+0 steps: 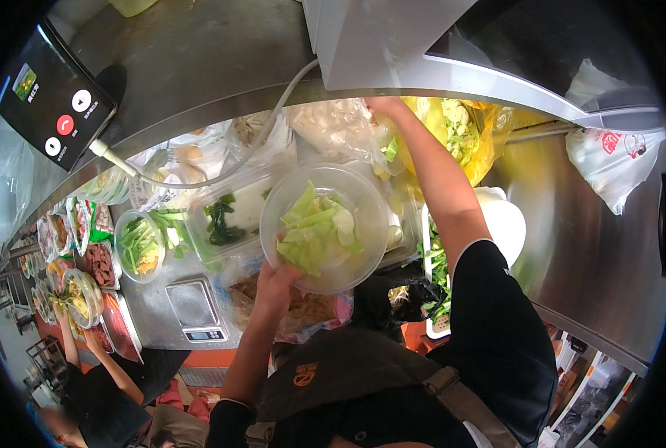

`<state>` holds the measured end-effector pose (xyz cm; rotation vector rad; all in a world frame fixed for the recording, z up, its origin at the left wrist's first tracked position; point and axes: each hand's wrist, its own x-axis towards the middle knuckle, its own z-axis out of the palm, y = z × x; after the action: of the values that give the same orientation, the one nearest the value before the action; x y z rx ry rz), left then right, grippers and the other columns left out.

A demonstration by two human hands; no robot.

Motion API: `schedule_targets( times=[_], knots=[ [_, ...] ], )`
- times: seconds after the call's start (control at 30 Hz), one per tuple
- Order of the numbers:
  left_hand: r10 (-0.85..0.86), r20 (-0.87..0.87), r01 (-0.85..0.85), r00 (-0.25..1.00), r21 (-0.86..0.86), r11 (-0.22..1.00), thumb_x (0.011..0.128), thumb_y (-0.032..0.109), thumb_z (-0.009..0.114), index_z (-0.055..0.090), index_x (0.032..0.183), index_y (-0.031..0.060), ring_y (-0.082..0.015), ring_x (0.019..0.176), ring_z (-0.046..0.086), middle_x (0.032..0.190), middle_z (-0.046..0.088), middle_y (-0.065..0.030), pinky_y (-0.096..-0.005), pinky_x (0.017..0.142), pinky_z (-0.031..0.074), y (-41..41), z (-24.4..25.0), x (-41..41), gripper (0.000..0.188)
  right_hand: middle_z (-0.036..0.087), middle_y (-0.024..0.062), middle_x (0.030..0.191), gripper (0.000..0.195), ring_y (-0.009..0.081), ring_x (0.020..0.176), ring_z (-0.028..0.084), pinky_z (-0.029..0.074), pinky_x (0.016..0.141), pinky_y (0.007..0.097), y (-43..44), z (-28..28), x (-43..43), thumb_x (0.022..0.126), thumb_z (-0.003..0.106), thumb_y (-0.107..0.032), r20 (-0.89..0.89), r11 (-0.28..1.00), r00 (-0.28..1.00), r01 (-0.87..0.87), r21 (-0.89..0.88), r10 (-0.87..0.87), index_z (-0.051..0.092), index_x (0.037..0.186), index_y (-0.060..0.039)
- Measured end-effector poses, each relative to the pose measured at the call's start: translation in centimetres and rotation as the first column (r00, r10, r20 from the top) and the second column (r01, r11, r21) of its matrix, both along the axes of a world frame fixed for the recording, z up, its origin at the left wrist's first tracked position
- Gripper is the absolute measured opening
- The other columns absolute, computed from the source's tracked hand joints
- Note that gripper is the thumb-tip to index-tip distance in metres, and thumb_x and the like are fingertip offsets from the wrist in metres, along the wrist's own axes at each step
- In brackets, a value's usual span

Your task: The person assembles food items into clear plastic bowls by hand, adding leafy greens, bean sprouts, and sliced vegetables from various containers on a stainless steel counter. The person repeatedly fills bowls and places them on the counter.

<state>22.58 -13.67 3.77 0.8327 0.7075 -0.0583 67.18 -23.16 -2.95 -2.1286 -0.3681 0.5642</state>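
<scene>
My left hand [276,283] grips the near-left rim of a round clear plastic bowl [369,252]. Torn lettuce leaves [316,224] lie inside it. With the arm stretched forward, my right hand [382,105] is at the back of the counter, by a clear plastic bag [333,126] of pale food. The steel shelf edge partly covers its fingers, so what they hold is hidden. Beside that wrist, a yellow plastic bag [484,154] contains cauliflower florets [457,126]. Beneath the bowl, to its left, a clear tub [198,227] contains dark green seaweed-like pieces [221,221].
A digital kitchen scale [193,305] stands left of my left forearm. Another bowl of greens [138,246] sits behind it. A white cable [238,168] hangs across the back, near a phone [53,101]. At lower left, a co-worker's hands [89,336] hold filled bowls beside meat trays [121,325].
</scene>
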Motion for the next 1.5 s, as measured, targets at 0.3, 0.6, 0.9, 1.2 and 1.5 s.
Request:
schedule_targets(
  times=[0.3, 0.6, 0.9, 1.2, 1.5],
  knots=[
    [0.003, -0.07, -0.006, 0.998, -0.03, 1.0, 0.081, 0.001, 0.052, 0.034, 0.15, 0.0026, -0.0175, 0.066, 0.061, 0.098, 0.064, -0.0105, -0.0284, 0.044, 0.046, -0.1, -0.6, 1.5, 0.071, 0.067, 0.0074, 0.11, 0.028, 0.0159, 0.091, 0.066, 0.056, 0.062, 0.0273, -4.0, 2.8, 0.4, 0.097, 0.064, -0.007, -0.411, 0.841, 0.901, 0.327, 0.431, -0.139, 0.059, 0.125, -0.0073],
    [-0.009, -0.067, 0.011, 0.998, 0.039, 0.999, 0.085, 0.003, 0.056, 0.053, 0.121, -0.0017, -0.0165, 0.059, 0.06, 0.088, 0.064, -0.0092, -0.0285, 0.043, 0.046, -1.0, -1.5, 3.5, 0.036, 0.073, 0.0089, 0.089, 0.019, 0.0138, 0.07, 0.069, 0.05, 0.053, 0.0245, -7.5, 12.6, -16.1, 0.1, 0.063, -0.012, -0.194, 0.93, 0.934, -0.24, 0.279, 0.299, 0.07, 0.11, 0.003],
    [-0.077, -0.018, 0.077, 0.997, 0.042, 0.996, 0.088, 0.003, 0.051, 0.042, 0.141, 0.0047, -0.0157, 0.069, 0.058, 0.097, 0.061, -0.0076, -0.0293, 0.051, 0.046, -1.2, -0.7, 3.0, 0.054, 0.071, 0.0073, 0.099, 0.026, 0.0121, 0.085, 0.062, 0.052, 0.078, 0.027, -7.7, 11.5, -20.3, 0.1, 0.063, -0.017, 0.0, 0.855, 0.856, -0.517, 0.052, 0.517, 0.068, 0.119, 0.002],
    [0.075, -0.01, -0.075, 0.997, 0.069, 0.995, 0.086, 0.003, 0.053, 0.042, 0.144, 0.0053, -0.0176, 0.066, 0.06, 0.101, 0.064, -0.0103, -0.0299, 0.047, 0.046, -0.3, -1.4, 1.8, 0.059, 0.071, 0.0088, 0.088, 0.024, 0.016, 0.076, 0.063, 0.052, 0.073, 0.0301, -7.9, 13.3, -22.4, 0.093, 0.072, -0.015, 0.364, 0.946, 0.885, -0.323, 0.033, 0.289, 0.071, 0.111, 0.0003],
    [0.233, -0.017, -0.225, 0.972, 0.199, 0.954, 0.083, 0.006, 0.055, 0.041, 0.144, -0.0002, -0.0199, 0.066, 0.059, 0.102, 0.064, -0.0153, -0.0318, 0.05, 0.046, 4.3, -0.1, -3.7, 0.062, 0.07, 0.0207, 0.104, 0.022, 0.035, 0.093, 0.07, 0.057, 0.083, 0.0436, -16.5, -5.5, -26.0, 0.081, 0.072, -0.008, 0.068, 0.578, 0.815, -0.347, -0.738, 0.575, 0.07, 0.102, -0.0023]
  ],
)
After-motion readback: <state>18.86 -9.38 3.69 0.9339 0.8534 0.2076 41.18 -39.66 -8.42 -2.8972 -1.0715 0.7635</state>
